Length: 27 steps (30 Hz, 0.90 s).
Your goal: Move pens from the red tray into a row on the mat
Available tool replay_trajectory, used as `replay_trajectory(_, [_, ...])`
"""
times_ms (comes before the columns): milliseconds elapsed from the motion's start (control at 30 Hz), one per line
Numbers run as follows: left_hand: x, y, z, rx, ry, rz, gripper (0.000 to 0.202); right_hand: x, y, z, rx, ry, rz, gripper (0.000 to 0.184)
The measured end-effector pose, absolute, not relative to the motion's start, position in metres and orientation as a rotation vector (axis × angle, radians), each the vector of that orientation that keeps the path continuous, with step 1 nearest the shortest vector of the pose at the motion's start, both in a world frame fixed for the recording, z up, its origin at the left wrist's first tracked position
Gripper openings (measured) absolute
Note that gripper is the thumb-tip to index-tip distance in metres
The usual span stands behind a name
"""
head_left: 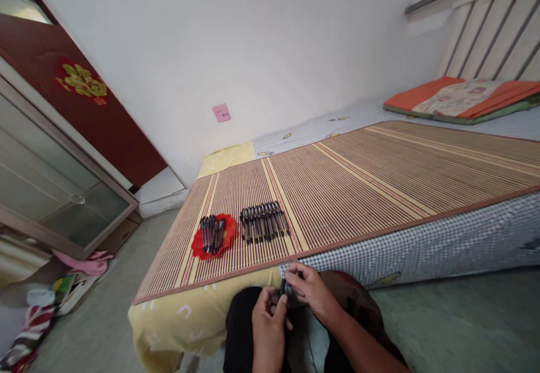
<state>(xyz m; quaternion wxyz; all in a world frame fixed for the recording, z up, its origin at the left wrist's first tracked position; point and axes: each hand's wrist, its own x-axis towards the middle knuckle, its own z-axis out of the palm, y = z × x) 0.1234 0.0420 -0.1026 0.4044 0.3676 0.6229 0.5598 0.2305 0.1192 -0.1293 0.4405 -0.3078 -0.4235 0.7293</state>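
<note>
In front of the bed's edge, above my lap, my left hand is closed around a slim black pen that points upward. My right hand is at the pen's upper end, with thumb and fingers pinched. A small dark piece, which looks like a pen cap, shows between its fingers. On the mat ahead lies a neat row of several black pens, side by side. Left of the row, a red scalloped plate carries several more pens.
A striped bamboo mat covers the bed, over yellow and checked cloth. Folded orange bedding lies at the far right. A pink note is on the white wall. At left stand a glass-panelled door and a clothes pile.
</note>
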Motion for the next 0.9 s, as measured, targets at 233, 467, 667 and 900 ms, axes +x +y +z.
replay_trajectory(233, [0.123, 0.044, -0.105, 0.966, 1.662, 1.381, 0.044, 0.232, 0.125, -0.136, -0.866, -1.188, 1.596, 0.034])
replay_trajectory(467, [0.118, 0.043, -0.109, 0.961, 1.459, 1.167, 0.061, 0.235, 0.126, -0.133, -0.890, -1.263, 1.512, 0.028])
replay_trajectory(667, [0.114, 0.045, -0.110, 0.906, 1.377, 1.239, 0.055, 0.235, 0.126, -0.133, -0.889, -1.249, 1.552, 0.030])
replay_trajectory(900, [0.114, 0.042, -0.109, 0.752, 1.269, 1.171, 0.057, 0.233, 0.127, -0.136, -0.834, -1.252, 1.587, 0.035])
